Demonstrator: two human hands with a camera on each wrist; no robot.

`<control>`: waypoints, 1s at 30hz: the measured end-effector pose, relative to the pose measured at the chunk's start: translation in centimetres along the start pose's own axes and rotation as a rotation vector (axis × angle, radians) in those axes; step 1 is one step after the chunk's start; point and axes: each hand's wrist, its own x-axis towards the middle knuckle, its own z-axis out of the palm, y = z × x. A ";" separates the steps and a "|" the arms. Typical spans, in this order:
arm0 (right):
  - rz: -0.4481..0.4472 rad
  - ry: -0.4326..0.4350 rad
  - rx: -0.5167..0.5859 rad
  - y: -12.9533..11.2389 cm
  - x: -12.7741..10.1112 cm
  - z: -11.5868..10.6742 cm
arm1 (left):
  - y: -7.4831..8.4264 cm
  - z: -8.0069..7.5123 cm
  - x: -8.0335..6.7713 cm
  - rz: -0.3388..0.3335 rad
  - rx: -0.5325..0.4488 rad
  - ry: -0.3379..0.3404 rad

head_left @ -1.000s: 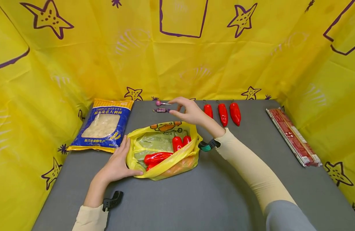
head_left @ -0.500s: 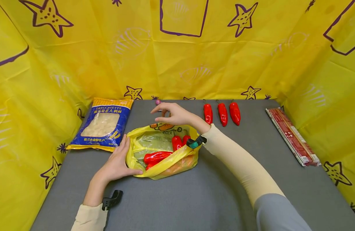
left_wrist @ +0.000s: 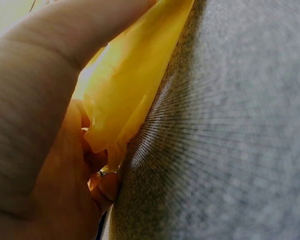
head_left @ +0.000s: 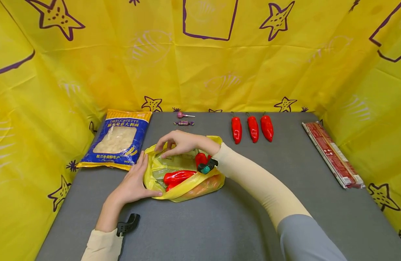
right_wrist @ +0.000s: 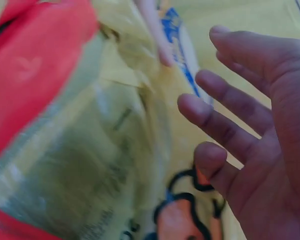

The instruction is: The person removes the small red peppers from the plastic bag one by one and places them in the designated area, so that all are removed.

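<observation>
A yellow plastic bag lies with its mouth spread on the table. Inside are several red peppers. My left hand grips the bag's left side, thumb along the front rim. My right hand is above the bag's opening, fingers loosely bent with nothing between them; the right wrist view shows the fingers apart, near the bag's printed wall. Behind the bag lie a lollipop and a purple-wrapped candy.
A blue and yellow bag of orecchiette pasta lies left of the plastic bag. To the back right are a row of 3 red peppers. A long red package lies at the far right. Yellow cloth encloses the grey table.
My right hand has moved from beside the lollipop and candy toward the front left, over the bag's mouth. Both sweets remain on the table. My left hand stays on the bag.
</observation>
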 end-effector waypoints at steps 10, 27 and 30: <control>0.061 -0.163 0.057 0.4 0.7 2.4 | 0.1 -0.1 0.0 0.010 0.002 0.005; 0.099 -0.374 0.114 0.8 0.9 3.3 | 0.1 -0.1 0.1 0.001 -0.004 0.000; 0.112 -0.406 0.102 0.5 0.9 3.1 | 0.1 -0.1 0.1 -0.003 -0.004 0.001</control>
